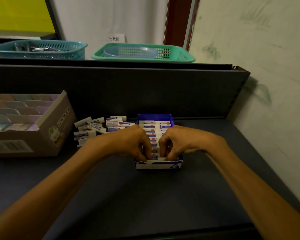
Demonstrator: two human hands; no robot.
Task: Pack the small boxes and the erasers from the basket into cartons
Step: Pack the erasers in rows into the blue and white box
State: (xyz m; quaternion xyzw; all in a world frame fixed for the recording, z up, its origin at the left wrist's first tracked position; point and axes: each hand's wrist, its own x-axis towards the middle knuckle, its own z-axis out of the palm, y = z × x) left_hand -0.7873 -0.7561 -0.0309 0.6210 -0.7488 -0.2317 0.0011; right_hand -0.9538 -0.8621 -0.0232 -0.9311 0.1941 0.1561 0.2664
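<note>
1. Shelf [163,196]: dark surface I am watching from afar, carrying everything listed here.
2. Brown carton [47,129]: sitting at far left, its dividers already showing small boxes [10,126] in pastel rows; I am judging that part largely packed.
3. Green basket [177,55]: standing on the upper ledge, holding only a pale bowl as far as I can see.
4. Blue carton [158,164]: sitting at centre, two rows of erasers [149,126] filling it nearly to the near end.
5. Left hand [128,142] and right hand [178,142]: both reaching into the near end, fingers curled, seemingly pinching and seating erasers; exactly which pieces, I cannot tell.
6. Loose erasers [93,127]: lying heaped between the two cartons, awaiting packing; I am judging this the remaining work.
</note>
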